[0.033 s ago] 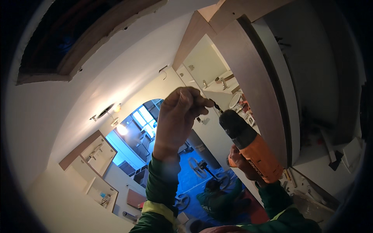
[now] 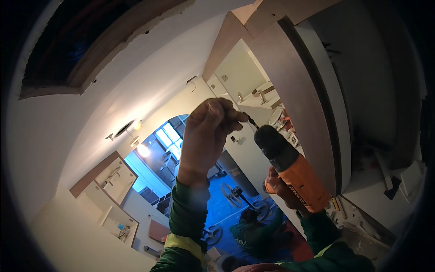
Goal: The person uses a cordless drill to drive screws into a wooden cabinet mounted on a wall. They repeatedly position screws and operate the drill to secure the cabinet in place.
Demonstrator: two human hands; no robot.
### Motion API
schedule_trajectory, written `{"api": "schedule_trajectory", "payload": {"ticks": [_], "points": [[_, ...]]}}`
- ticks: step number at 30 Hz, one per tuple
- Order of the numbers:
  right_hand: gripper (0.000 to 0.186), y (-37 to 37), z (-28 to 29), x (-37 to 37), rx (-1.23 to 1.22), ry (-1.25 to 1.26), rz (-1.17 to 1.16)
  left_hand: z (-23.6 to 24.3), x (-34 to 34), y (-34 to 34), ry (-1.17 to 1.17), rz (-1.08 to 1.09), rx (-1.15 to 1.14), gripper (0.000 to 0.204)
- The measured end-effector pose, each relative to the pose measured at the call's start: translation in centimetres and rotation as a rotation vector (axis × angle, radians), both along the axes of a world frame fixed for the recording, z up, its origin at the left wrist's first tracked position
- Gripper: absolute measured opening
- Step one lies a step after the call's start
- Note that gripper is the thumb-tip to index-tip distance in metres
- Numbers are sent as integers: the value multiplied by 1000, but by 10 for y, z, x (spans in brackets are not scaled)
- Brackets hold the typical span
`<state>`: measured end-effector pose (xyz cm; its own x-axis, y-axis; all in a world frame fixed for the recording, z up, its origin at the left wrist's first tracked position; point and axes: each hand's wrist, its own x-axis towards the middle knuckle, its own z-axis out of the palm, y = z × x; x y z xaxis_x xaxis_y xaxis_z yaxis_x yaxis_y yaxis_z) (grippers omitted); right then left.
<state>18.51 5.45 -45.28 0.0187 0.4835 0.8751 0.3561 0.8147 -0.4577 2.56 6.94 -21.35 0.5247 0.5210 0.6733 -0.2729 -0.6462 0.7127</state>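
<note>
In my right hand [image 2: 282,189] is an orange and black power drill [image 2: 304,183], held up with its black chuck toward the upper left. A thin dark drill bit [image 2: 252,121] sticks out of the chuck. My left hand [image 2: 209,124] is raised, its thumb and fingers pinched together at the tip of that bit. Whether a small screw is also between these fingertips is too small to tell. Both forearms wear dark green sleeves with a yellow band.
A tall wooden cabinet panel [image 2: 290,77] stands close on the right. At upper left the ceiling has a wood-edged opening [image 2: 72,81]. An open wall cabinet [image 2: 106,199] hangs at left. Below, a person in green [image 2: 253,233] crouches on blue floor covering [image 2: 215,190] near wheeled equipment [image 2: 233,195].
Both hands and the drill have shifted very slightly up and to the left. The pinch at the bit is unchanged.
</note>
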Motion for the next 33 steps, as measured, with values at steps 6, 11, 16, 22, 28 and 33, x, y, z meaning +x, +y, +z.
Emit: {"api": "schedule_trajectory", "payload": {"ticks": [6, 11, 16, 22, 28, 33], "points": [[27, 25, 42, -21, -149, 320, 664, 26, -1, 14, -64, -8, -81, 36], [31, 51, 43, -40, -232, 414, 830, 33, -6, 16, -26, 10, -112, 39], [46, 62, 43, -51, -397, 435, 883, 44, -14, 16, 4, -64, -130, 32], [60, 72, 38, -60, -162, 220, 714, 51, -21, 27, -32, -205, -238, 28], [72, 90, 37, -80, -202, 290, 638, 50, -26, 28, -64, -129, -270, 33], [72, 93, 36, -105, -226, 434, 503, 50, -31, 20, -49, -101, -228, 32]]}}
